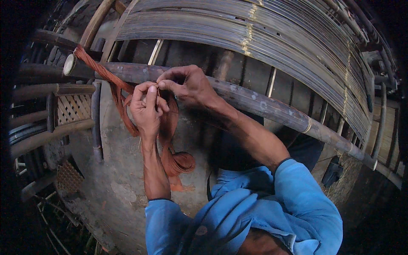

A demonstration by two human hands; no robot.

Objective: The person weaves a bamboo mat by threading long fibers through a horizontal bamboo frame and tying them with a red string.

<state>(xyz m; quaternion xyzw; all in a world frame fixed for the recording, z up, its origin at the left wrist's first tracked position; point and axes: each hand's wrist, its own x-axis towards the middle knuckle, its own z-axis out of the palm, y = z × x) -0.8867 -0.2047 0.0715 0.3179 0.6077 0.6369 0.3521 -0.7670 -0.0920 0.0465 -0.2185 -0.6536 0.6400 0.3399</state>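
Note:
A long band of reddish-brown thread (107,75) drapes over the left end of a thick bamboo pole (272,105). Its loose lengths hang below my hands, and a looped end rests lower down against the grey ground. My left hand (147,107) is closed in a pinch, thumb against fingers, beside the hanging thread. Fingertip to fingertip with it, my right hand (189,86) pinches too, just in front of the pole. A fine strand of the thread seems to run between the fingertips; its ends are hidden by my fingers.
Beyond the pole lies a slatted bamboo platform (191,26) with pale lashings. At left stands a bamboo frame with a lattice panel (74,109); below it is a woven piece (70,176). A dark object (332,171) lies at right. The grey ground (123,170) shows beneath.

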